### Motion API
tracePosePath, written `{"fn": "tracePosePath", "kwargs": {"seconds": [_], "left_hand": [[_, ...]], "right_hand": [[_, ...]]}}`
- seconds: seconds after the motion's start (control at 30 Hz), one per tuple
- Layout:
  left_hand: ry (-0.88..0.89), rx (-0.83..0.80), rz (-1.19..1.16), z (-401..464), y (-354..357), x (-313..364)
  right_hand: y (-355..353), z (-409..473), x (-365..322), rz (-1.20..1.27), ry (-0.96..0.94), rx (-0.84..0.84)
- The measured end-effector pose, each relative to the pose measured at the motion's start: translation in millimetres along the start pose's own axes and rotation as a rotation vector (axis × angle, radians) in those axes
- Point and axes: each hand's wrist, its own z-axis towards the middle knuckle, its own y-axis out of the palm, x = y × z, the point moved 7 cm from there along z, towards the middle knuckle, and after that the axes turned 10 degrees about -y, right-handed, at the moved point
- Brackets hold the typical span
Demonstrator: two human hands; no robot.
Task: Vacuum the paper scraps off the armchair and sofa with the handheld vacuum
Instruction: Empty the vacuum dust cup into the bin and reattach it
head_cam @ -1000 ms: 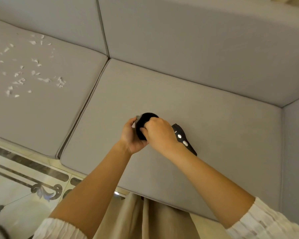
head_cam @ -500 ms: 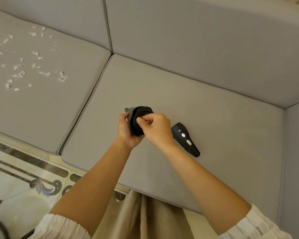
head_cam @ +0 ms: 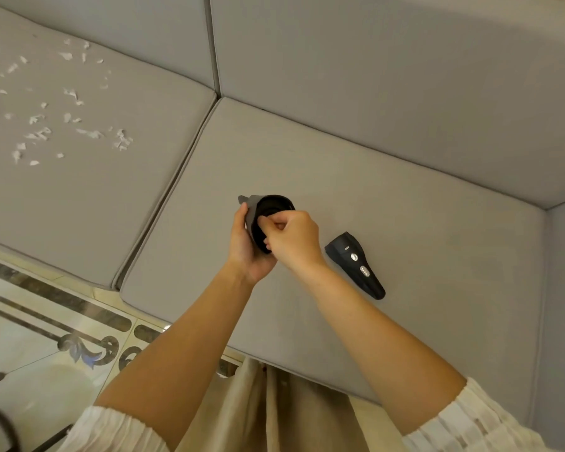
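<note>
**Vacuum in two pieces over the right seat cushion**

The front section of the vacuum (head_cam: 268,220), a dark, round cup w/ a grey tapered nozzle end, is held above the middle of the right seat cushion (head_cam: 405,223). Its open round mouth faces the camera. The left hand (head_cam: 245,252) wraps it from below & behind, thumb up along the grey side. The right hand (head_cam: 292,238) is curled at the cup's rim, fingertips pinching at something just inside the mouth; what exactly, can't tell.

The vacuum handle (head_cam: 356,265) lies flat on the same cushion, just right of the right hand, not touching it. Matte black plastic, wedge-shaped, narrowing toward the cushion's front edge, w/ small silver buttons on its top face.

Paper scraps (head_cam: 66,119), small, white, torn & curled, are scattered over the left seat cushion (head_cam: 79,197) toward its back-left area, well apart from the hands. The sofa is grey woven fabric, smooth, w/ piped seams; a deep gap divides the 2 cushions.

Below the front edge: glossy tiled floor (head_cam: 30,353) w/ dark scroll pattern, beige fabric (head_cam: 258,412) at the person's lap, white gathered sleeves (head_cam: 463,422).
</note>
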Motion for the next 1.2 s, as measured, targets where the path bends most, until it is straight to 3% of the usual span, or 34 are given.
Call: {"fn": "tracePosePath", "kwargs": {"seconds": [0.27, 0.53, 0.77, 0.93, 1.1, 1.2], "left_hand": [[-0.131, 0.102, 0.126, 0, -7, 5], [-0.167, 0.121, 0.188, -2, -6, 6], [-0.171, 0.099, 0.225, 0, -1, 5], [-0.188, 0.118, 0.199, -1, -10, 3], [-0.225, 0.099, 0.134, -5, -7, 4], [-0.275, 0.086, 0.091, -5, -6, 1]], "right_hand": [[6, 8, -10, -0.296, -0.158, -0.120], [8, 13, -5, -0.325, -0.118, -0.160], [7, 12, -1, -0.281, -0.107, -0.092], [16, 11, 1, -0.355, -0.122, -0.215], [-1, -5, -17, -0.666, -0.518, -0.119], [2, -7, -9, -0.781, -0.589, -0.130]]}}
